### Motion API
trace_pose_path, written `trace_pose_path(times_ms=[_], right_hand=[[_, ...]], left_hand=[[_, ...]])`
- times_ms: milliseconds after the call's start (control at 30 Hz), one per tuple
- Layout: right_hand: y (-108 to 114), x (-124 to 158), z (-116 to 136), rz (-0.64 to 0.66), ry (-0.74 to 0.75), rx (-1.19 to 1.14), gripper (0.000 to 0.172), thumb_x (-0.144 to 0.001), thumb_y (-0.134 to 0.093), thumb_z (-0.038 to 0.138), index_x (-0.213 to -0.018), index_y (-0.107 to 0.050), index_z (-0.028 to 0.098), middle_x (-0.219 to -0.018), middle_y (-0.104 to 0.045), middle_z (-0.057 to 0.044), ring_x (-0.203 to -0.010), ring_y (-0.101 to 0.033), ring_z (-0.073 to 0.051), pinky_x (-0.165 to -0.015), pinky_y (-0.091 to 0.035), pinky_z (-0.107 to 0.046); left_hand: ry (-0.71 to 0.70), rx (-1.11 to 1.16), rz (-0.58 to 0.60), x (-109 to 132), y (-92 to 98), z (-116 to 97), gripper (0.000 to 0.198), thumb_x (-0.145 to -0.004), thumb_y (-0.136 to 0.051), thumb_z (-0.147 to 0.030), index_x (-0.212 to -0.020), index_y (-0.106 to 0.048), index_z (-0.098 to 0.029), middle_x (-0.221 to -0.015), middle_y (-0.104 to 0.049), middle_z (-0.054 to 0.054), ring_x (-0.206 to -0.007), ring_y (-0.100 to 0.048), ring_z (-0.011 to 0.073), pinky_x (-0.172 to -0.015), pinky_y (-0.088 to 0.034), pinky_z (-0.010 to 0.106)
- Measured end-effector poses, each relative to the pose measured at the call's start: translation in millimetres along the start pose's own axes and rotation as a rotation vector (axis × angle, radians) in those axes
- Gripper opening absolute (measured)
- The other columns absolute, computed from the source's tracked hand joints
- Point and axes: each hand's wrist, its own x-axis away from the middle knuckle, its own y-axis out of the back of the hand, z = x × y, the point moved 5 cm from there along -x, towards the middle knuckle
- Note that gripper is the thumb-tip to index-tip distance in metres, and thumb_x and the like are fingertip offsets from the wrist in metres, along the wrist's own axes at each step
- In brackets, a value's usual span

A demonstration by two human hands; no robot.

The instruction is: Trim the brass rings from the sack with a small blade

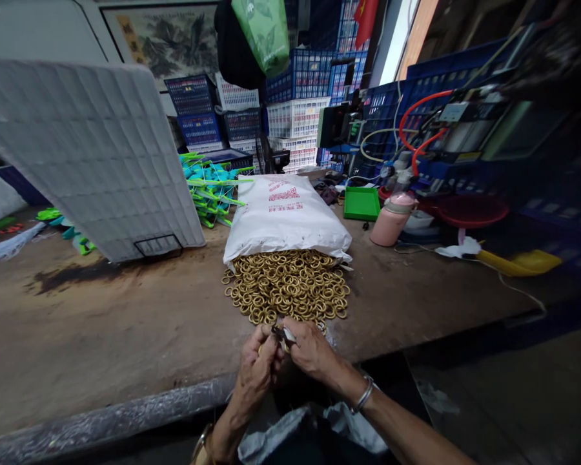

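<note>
At the front edge of the table my left hand [259, 365] and my right hand [312, 345] meet, fingers pinched. A sliver of gold shows between my left fingers, seemingly one of the brass-coloured rings, mostly hidden. My right hand grips a small tool [285, 334] with a dark metal blade and a pale part by the fingers; its tip touches the left fingertips. Just beyond lies a heap of brass-coloured rings [290, 287], spilling from the mouth of a white woven sack [290, 219] with red print.
A pale ribbed panel [91, 155] stands upright at left, with green and blue plastic pieces [213, 187] behind it. To the right are a green tray [361, 203], a pink bottle [392, 219] and a yellow scoop [520, 263]. Stacked crates [297, 119] fill the back.
</note>
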Motion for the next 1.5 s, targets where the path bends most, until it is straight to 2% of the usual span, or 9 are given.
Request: trace_pose_path(times_ms=[133,267,367,567,733,867,1167,1333,1500], right_hand=[[-0.1,-1.6,-16.8,0.043,-0.077,0.164,0.02,-0.065,-0.042,0.006,-0.075,-0.054,0.018,-0.065,-0.058,-0.002,-0.057,-0.046,-0.012,-0.051,-0.021,-0.023],[2.8,-1.3,-34.4,-0.043,-0.107,0.199,0.014,-0.067,-0.043,0.009,-0.073,-0.051,0.017,-0.061,-0.054,-0.001,-0.054,-0.042,-0.011,-0.051,-0.02,-0.023],[4.6,0.3,-29.6,-0.1,-0.06,0.019,0.009,-0.072,-0.041,0.012,-0.067,-0.047,0.018,-0.058,-0.047,0.002,-0.054,-0.039,-0.01,-0.051,-0.023,-0.021],[12.1,5.5,-4.4,-0.165,-0.019,-0.527,0.032,-0.086,-0.034,0.042,-0.069,-0.047,0.018,-0.056,-0.041,0.005,-0.053,-0.038,-0.009,-0.05,-0.03,-0.019],[7.5,4.8,6.4,-0.055,0.026,-0.638,0.042,-0.082,-0.037,0.053,-0.066,-0.05,0.017,-0.054,-0.044,0.004,-0.051,-0.04,-0.008,-0.051,-0.033,-0.02],[4.5,2.9,6.2,-0.029,0.003,-0.673,0.041,-0.083,-0.039,0.05,-0.061,-0.048,0.017,-0.053,-0.044,0.004,-0.05,-0.039,-0.008,-0.051,-0.032,-0.019],[6.7,1.5,7.9,-0.071,-0.044,-0.64,0.035,-0.083,-0.039,0.039,-0.056,-0.043,0.018,-0.051,-0.042,0.004,-0.049,-0.039,-0.008,-0.051,-0.032,-0.02],[8.2,1.3,7.7,-0.084,-0.042,-0.605,0.032,-0.084,-0.036,0.034,-0.057,-0.043,0.018,-0.051,-0.042,0.004,-0.049,-0.039,-0.008,-0.05,-0.032,-0.02],[10.9,6.3,-21.5,-0.232,-0.074,-0.255,0.024,-0.079,-0.041,0.026,-0.056,-0.039,0.019,-0.052,-0.037,0.005,-0.05,-0.034,-0.009,-0.05,-0.026,-0.021]], left_hand=[[-0.107,-0.032,0.053,12.6,0.5,-9.1,0.035,-0.072,-0.054,-0.052,-0.068,-0.045,-0.018,-0.051,-0.046,-0.006,-0.037,-0.035,0.0034,-0.036,-0.026,0.014],[-0.181,-0.029,0.132,24.3,-2.8,-22.8,0.028,-0.078,-0.051,-0.045,-0.072,-0.047,-0.017,-0.055,-0.048,-0.005,-0.041,-0.038,0.0037,-0.04,-0.03,0.015],[-0.129,0.022,0.117,22.5,-3.1,-23.0,0.031,-0.075,-0.053,-0.048,-0.072,-0.045,-0.018,-0.054,-0.047,-0.006,-0.038,-0.035,0.0032,-0.036,-0.028,0.014],[-0.075,0.039,0.056,17.5,1.3,-15.7,0.032,-0.072,-0.056,-0.049,-0.071,-0.044,-0.019,-0.053,-0.047,-0.006,-0.036,-0.034,0.0031,-0.034,-0.027,0.014],[-0.114,0.016,0.095,16.0,3.0,-9.9,0.033,-0.073,-0.054,-0.05,-0.069,-0.045,-0.019,-0.051,-0.045,-0.007,-0.035,-0.032,0.0034,-0.034,-0.026,0.015],[-0.123,-0.01,0.104,15.5,3.3,-7.5,0.032,-0.075,-0.052,-0.049,-0.07,-0.046,-0.018,-0.052,-0.044,-0.006,-0.036,-0.032,0.0035,-0.035,-0.026,0.015],[-0.137,0.02,0.146,16.9,3.5,-7.2,0.029,-0.077,-0.051,-0.045,-0.071,-0.049,-0.017,-0.052,-0.046,-0.005,-0.037,-0.033,0.0037,-0.035,-0.026,0.015],[-0.043,0.134,0.115,14.9,5.7,-4.7,0.029,-0.073,-0.057,-0.046,-0.073,-0.05,-0.018,-0.058,-0.051,-0.004,-0.038,-0.035,0.004,-0.033,-0.028,0.014],[0.033,0.31,0.075,13.7,14.0,-6.5,0.027,-0.069,-0.064,-0.041,-0.076,-0.049,-0.018,-0.065,-0.055,-0.003,-0.041,-0.039,0.0037,-0.033,-0.028,0.012]])
